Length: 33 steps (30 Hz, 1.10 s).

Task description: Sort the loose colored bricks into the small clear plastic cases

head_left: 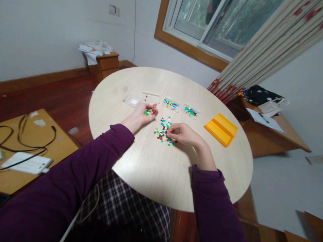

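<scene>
My left hand (141,115) is turned palm up and cupped, with several small green building bricks (147,112) lying in it. Below and right of it, a loose pile of tiny bricks (160,132) in green, blue, brown, red and yellow is spread on the round table (151,164). My right hand (185,133) reaches into the pile's right side, thumb and fingertips pinched together. Whatever may be between those fingertips is too small to make out.
Behind the hands stand clear trays: one with a white square (132,100), one with a few pieces (150,97), and two with colourful bricks (171,104) (189,111). An open yellow case (221,129) lies at the right. A power bank (27,163) sits on the left side table.
</scene>
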Motion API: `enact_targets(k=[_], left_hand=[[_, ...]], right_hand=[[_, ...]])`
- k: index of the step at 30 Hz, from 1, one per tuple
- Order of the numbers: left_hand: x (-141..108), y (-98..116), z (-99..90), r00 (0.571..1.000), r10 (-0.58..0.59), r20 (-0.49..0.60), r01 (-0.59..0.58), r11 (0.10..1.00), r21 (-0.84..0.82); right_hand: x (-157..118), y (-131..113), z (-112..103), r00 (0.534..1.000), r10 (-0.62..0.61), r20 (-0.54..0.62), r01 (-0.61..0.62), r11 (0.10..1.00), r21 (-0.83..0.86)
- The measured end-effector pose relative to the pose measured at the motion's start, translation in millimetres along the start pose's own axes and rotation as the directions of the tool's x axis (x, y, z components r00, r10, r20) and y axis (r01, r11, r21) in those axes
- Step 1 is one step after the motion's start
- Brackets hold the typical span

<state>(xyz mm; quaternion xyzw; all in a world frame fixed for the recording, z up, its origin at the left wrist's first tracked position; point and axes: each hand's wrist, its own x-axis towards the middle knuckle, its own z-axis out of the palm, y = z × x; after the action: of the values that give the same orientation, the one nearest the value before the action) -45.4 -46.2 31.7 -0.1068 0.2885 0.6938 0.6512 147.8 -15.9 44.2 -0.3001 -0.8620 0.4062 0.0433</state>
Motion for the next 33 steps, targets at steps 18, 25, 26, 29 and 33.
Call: enact_targets(k=[18,25,26,29,33], left_hand=[[0,0,0.0,1.000,0.002,0.004,-0.002,1.000,0.019],[1,0,-0.2,1.000,0.000,0.004,0.000,1.000,0.018],[1,0,-0.2,1.000,-0.001,0.005,0.001,1.000,0.015],[1,0,0.1,1.000,-0.013,0.007,0.013,1.000,0.006],[1,0,0.5,1.000,-0.017,0.010,0.017,1.000,0.005]], right_hand=[[-6,-11,-4,0.975,0.025,0.222,-0.001,0.994,-0.107],[-3,-14,5,0.995,-0.045,0.086,0.040,0.997,0.063],[-3,-13,5,0.996,-0.037,0.085,0.031,0.997,0.072],[-2,-11,5,0.996,-0.032,0.088,0.025,0.997,0.070],[-2,-12,4,0.993,-0.038,0.113,0.034,0.999,0.036]])
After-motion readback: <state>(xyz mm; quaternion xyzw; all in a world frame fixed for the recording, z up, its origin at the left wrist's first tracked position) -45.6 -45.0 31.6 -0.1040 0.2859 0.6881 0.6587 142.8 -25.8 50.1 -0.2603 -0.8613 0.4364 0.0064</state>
